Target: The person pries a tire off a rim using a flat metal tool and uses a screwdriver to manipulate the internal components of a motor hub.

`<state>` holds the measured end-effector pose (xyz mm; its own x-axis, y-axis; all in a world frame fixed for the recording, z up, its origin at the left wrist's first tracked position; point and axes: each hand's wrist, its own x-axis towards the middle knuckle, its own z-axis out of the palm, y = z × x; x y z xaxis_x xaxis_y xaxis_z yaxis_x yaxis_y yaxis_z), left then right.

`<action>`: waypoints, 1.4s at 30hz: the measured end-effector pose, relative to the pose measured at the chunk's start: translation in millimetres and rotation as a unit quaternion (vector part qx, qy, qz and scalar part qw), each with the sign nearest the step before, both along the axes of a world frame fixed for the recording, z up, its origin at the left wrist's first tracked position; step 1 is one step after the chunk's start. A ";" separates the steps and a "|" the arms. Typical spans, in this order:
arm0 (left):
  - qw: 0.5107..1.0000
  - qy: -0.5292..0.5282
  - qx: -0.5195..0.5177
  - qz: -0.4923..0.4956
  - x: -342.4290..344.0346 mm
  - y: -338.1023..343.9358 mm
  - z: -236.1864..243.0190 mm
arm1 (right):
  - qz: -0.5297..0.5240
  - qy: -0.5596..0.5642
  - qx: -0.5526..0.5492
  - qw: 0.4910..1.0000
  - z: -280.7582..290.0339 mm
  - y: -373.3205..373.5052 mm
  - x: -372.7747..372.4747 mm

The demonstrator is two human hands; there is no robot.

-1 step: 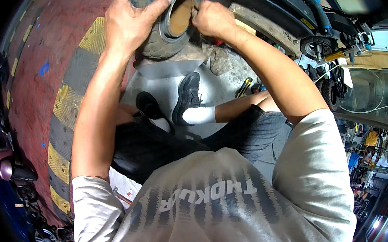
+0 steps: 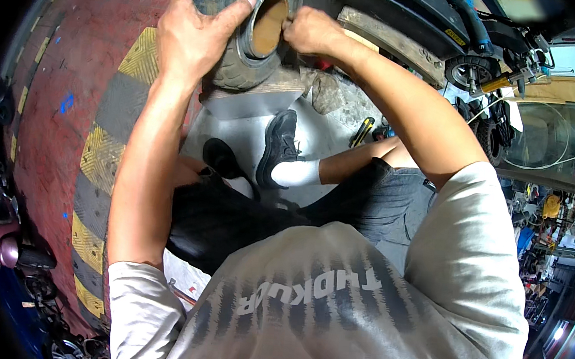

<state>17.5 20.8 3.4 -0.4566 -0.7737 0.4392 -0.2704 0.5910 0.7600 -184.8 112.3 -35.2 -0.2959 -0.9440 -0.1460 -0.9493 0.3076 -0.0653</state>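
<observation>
A small wheel with a worn black tyre [image 2: 236, 74] stands on a grey block [image 2: 256, 103] at the top of the view. Its metal rim [image 2: 243, 42] faces right, and the hollow inside looks brown and rusty. My left hand [image 2: 191, 41] is wrapped over the tyre's left side, with the thumb pressed on the rim's edge. At the rim's right edge, my right hand [image 2: 312, 32] is closed in a fist. Whatever it grips is hidden by the fingers.
Right of the wheel lie a wooden beam [image 2: 388, 41], a grey rag [image 2: 326, 92] and a yellow-and-black tool [image 2: 361, 131]. A blue power tool [image 2: 471, 18] rests further right, above a small wheel [image 2: 468, 73]. A yellow-and-black striped ramp [image 2: 109, 143] runs along my left.
My right hand has shifted very slightly downward along the rim's edge. My left hand keeps its hold on the tyre.
</observation>
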 end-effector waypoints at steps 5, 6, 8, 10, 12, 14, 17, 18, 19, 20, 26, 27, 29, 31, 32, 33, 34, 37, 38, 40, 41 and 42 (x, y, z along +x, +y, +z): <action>0.995 -0.048 0.082 0.008 16.0 2.7 -16.4 | -0.154 -0.486 0.138 0.849 -13.8 11.2 3.3; 0.994 -0.077 0.066 0.028 10.3 4.5 -26.3 | -0.153 -0.483 0.137 0.851 -19.9 33.7 -2.4; 0.993 -0.109 0.025 0.041 22.4 -3.3 -6.2 | -0.197 -0.469 0.091 0.856 -1.8 24.1 18.9; 0.996 -0.082 0.009 -0.024 -2.1 -11.1 -8.5 | -0.204 -0.488 0.096 0.843 -20.2 42.1 -10.8; 0.994 -0.086 0.059 -0.040 3.6 -18.7 22.6 | -0.219 -0.493 0.084 0.838 -4.8 36.8 -1.0; 0.987 -0.110 0.107 -0.040 7.6 -38.8 48.4 | -0.211 -0.502 0.097 0.833 23.6 29.6 19.7; 0.975 -0.175 0.123 -0.066 -17.3 -69.0 47.2 | -0.207 -0.516 0.044 0.830 1.1 30.1 15.2; 0.966 -0.213 0.133 -0.070 -20.4 -76.5 52.3 | -0.189 -0.504 0.036 0.842 1.0 27.9 18.9; 0.962 -0.231 0.128 -0.069 -20.5 -80.9 52.3 | -0.172 -0.493 0.028 0.853 1.0 25.9 26.9; 0.959 -0.247 0.119 -0.071 -23.7 -85.6 51.8 | -0.174 -0.505 -0.008 0.845 -1.6 24.7 33.4; 0.976 -0.174 0.122 -0.055 -15.4 -72.1 44.5 | -0.179 -0.485 -0.014 0.856 -29.4 28.5 15.3; 0.977 -0.155 0.134 -0.057 -6.5 -67.2 48.3 | -0.182 -0.502 -0.007 0.845 -23.8 28.1 19.0; 0.979 -0.116 0.156 -0.063 9.2 -54.4 55.4 | -0.181 -0.508 -0.023 0.842 -16.8 29.0 27.0; 0.987 -0.060 0.137 -0.061 10.7 -56.7 43.0 | -0.186 -0.513 -0.035 0.837 -12.1 30.3 31.8; 0.992 -0.039 0.109 -0.054 11.3 -53.7 38.1 | -0.200 -0.520 -0.035 0.830 -11.5 30.7 29.3; 0.994 -0.014 0.087 -0.060 4.6 -42.1 29.3 | -0.082 -0.461 -0.112 0.877 -43.3 34.7 4.3; 0.998 0.016 0.054 -0.041 8.1 -36.8 17.2 | -0.084 -0.386 -0.105 0.912 -46.3 28.0 4.5; 0.991 0.109 0.040 -0.063 6.8 -33.0 5.2 | 0.010 -0.218 -0.242 0.946 -66.3 5.5 -16.8; 0.989 0.112 0.070 -0.071 -0.3 -28.4 0.9 | -0.034 -0.147 -0.211 0.966 -68.8 3.7 -31.7; 0.985 0.137 0.056 -0.089 5.5 -33.8 -16.2 | -0.071 -0.162 -0.146 0.973 -33.0 -1.6 -10.1; 0.994 0.082 0.011 -0.071 7.6 -34.3 -15.7 | -0.115 -0.161 -0.101 0.975 -22.7 -0.6 -5.2; 0.996 0.059 0.027 -0.068 14.1 -36.3 -14.4 | -0.127 -0.165 -0.077 0.975 -9.6 -2.3 4.9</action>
